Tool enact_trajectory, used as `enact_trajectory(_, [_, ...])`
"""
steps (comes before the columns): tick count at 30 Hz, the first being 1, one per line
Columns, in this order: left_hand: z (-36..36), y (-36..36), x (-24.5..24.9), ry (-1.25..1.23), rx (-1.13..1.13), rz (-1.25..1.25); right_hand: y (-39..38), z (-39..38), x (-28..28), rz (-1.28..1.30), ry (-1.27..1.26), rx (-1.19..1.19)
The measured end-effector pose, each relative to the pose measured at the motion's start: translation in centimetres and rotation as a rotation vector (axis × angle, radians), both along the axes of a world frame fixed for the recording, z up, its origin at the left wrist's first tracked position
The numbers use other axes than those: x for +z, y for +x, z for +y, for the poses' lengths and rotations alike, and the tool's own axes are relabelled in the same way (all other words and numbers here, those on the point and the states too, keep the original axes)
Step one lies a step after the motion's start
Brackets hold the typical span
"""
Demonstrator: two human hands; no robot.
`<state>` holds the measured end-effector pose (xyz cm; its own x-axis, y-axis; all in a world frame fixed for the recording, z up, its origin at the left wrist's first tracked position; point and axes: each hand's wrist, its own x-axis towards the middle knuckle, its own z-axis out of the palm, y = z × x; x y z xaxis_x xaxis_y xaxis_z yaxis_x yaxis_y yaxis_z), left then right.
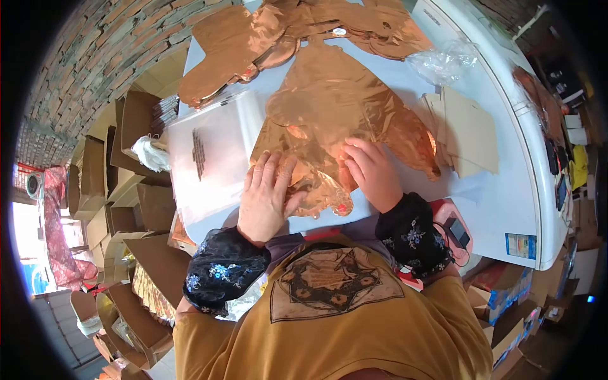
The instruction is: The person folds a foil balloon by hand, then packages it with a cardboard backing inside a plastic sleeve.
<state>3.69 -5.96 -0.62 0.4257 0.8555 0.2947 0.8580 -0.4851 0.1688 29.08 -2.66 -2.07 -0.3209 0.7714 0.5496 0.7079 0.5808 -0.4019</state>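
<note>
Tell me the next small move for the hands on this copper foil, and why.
Probably press the left hand down as an anchor and sweep the right hand outward. Both lie flat on the near end of the foil balloon, which looks wrinkled there.

Bare tabletop (pixel 506 190) lies open at the right; clear plastic bags (pixel 209 158) and cardboard pieces (pixel 465 130) flank the foil balloon (pixel 329 107).

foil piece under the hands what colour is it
The foil piece is shiny copper, close to rose gold; it shows best in the head view.
</note>
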Motion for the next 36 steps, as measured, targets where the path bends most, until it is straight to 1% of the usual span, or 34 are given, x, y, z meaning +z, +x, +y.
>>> enact_trajectory(4, [0.4,0.3,0.0,-0.03,-0.02,-0.011,1.1,0.2,0.1,-0.02,-0.042,-0.084])
enact_trajectory(7, [1.2,0.2,-0.3,-0.052,-0.021,-0.015,1.9,0.0,0.3,0.12,-0.075,-0.146])
enact_trajectory(10, [1.9,-0.4,-0.5,-0.042,-0.039,-0.004,4.5,0.3,0.1,0.098,0.005,-0.269])
enact_trajectory(13, [2.1,-0.6,-0.5,-0.05,-0.054,0.003,6.9,-0.1,0.3,0.201,-0.093,-0.363])
enact_trajectory(16, [2.4,-0.3,-0.7,-0.061,-0.067,-0.007,7.1,-1.0,-0.2,0.258,-0.262,-0.364])
enact_trajectory(22, [3.0,0.5,-0.7,-0.08,-0.057,0.004,6.0,-1.5,-1.3,0.195,-0.225,-0.287])
enact_trajectory(28, [3.2,0.5,-0.9,-0.095,-0.05,0.008,5.3,-1.7,-1.4,0.279,-0.257,-0.251])
enact_trajectory(31, [3.3,0.4,-1.1,-0.09,-0.067,0.004,5.2,-1.6,-1.3,0.296,-0.219,-0.241])
enact_trajectory(36, [3.5,0.5,-1.2,-0.108,-0.072,-0.011,5.3,-1.5,-1.5,0.245,-0.179,-0.267])
